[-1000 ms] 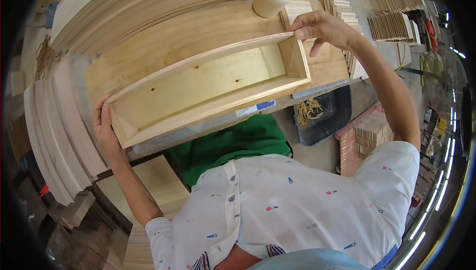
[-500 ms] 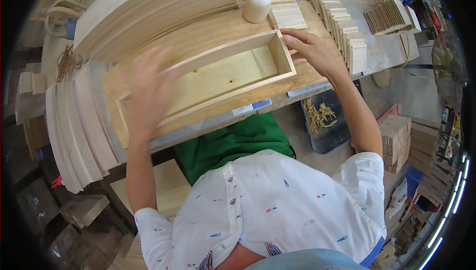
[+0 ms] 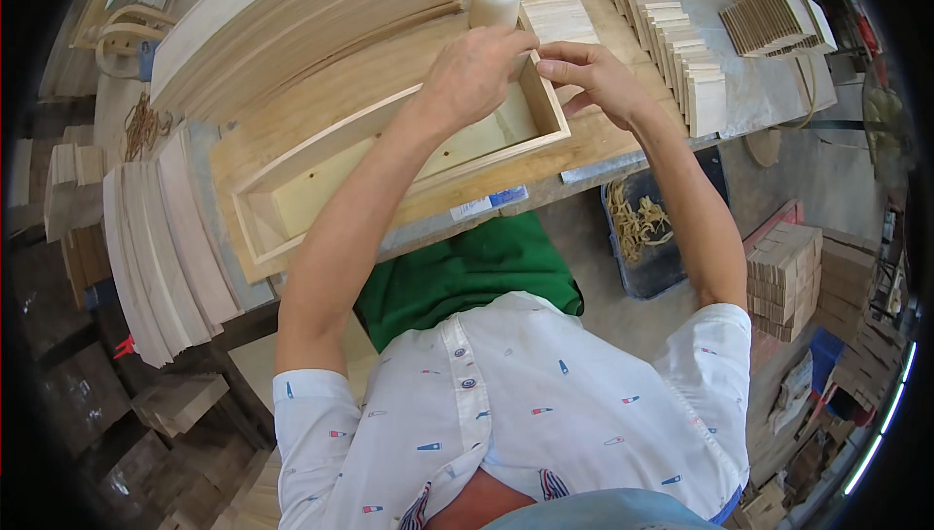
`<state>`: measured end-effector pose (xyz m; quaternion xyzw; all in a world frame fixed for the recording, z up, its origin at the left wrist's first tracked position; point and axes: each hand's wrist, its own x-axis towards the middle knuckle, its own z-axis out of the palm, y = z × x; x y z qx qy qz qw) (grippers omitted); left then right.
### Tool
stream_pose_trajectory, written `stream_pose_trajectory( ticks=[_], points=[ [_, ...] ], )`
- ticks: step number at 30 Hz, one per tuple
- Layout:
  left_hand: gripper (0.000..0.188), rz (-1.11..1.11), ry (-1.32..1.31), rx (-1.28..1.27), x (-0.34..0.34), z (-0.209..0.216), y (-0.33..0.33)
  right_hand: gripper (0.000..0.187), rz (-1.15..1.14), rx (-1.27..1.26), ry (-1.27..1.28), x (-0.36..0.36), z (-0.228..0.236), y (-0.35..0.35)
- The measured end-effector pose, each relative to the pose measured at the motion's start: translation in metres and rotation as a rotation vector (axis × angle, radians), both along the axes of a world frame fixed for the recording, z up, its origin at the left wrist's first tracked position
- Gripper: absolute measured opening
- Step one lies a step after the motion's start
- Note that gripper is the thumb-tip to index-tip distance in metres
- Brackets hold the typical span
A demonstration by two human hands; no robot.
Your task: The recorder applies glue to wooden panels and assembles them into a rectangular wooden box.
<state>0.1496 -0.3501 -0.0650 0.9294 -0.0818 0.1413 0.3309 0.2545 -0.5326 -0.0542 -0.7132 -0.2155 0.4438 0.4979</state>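
A long, open, pale wooden box [image 3: 350, 141] lies slantwise on a wooden board [image 3: 229, 170] on the workbench. Reaching across it, my left hand [image 3: 477, 73] has its fingers closed at the far right corner; the fingertips are partly hidden. At the box's right end is my right hand [image 3: 598, 82], thumb and fingers curled against the end panel near that same corner. Just behind my left hand stands a white glue bottle [image 3: 494, 6] with a red pointed cap.
Long thin wooden strips [image 3: 302, 24] are stacked behind the box, with more strips [image 3: 161, 248] at the left. Rows of small wooden slats [image 3: 671, 53] stand at the right. Below the bench edge, a dark tray [image 3: 671, 267] contains rubber bands [image 3: 634, 223]. Stacked wooden blocks [image 3: 783, 277] are on the right.
My left hand has swept from the box's left end to its far right corner, beside my right hand. My right hand has stayed at the right end.
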Motion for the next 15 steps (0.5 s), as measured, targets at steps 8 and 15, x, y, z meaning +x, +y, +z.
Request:
stream_pose_trajectory(
  ticks=[8,15],
  points=[
    [0.026,0.142,-0.205,0.027,-0.016,0.011,-0.011,0.059,0.065,-0.014,-0.085,0.003,0.009,0.001],
    [0.026,0.204,0.123,0.107,-0.076,0.024,-0.066,0.058,0.06,-0.026,-0.085,0.0,0.009,0.004]
  ],
)
